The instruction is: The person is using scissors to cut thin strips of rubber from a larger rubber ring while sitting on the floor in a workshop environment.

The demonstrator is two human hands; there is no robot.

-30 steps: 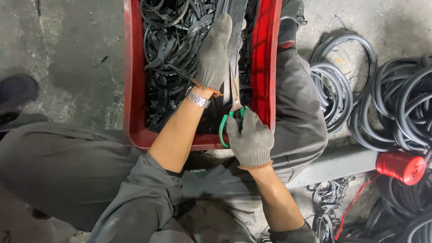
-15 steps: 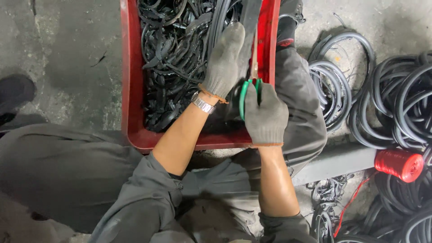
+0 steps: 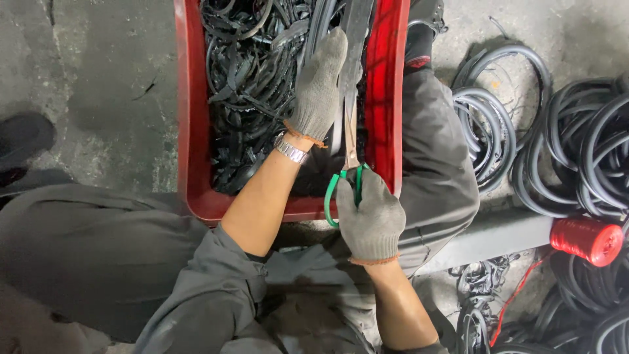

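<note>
Right gloved hand (image 3: 371,219) closed around green-handled scissors (image 3: 347,177); left gloved hand (image 3: 319,88) pinching flat dark rubber strip (image 3: 356,29) taut over red plastic crate (image 3: 190,118) of black offcuts. Keep strip straight between blades. Keep left fingertips far from blade tips.

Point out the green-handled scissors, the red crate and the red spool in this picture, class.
green-handled scissors (image 3: 342,187): head view, on the green handle loop by the gloved fingers.
red crate (image 3: 185,118): head view, on its left wall.
red spool (image 3: 586,240): head view, on the middle of its wound red side.
</note>
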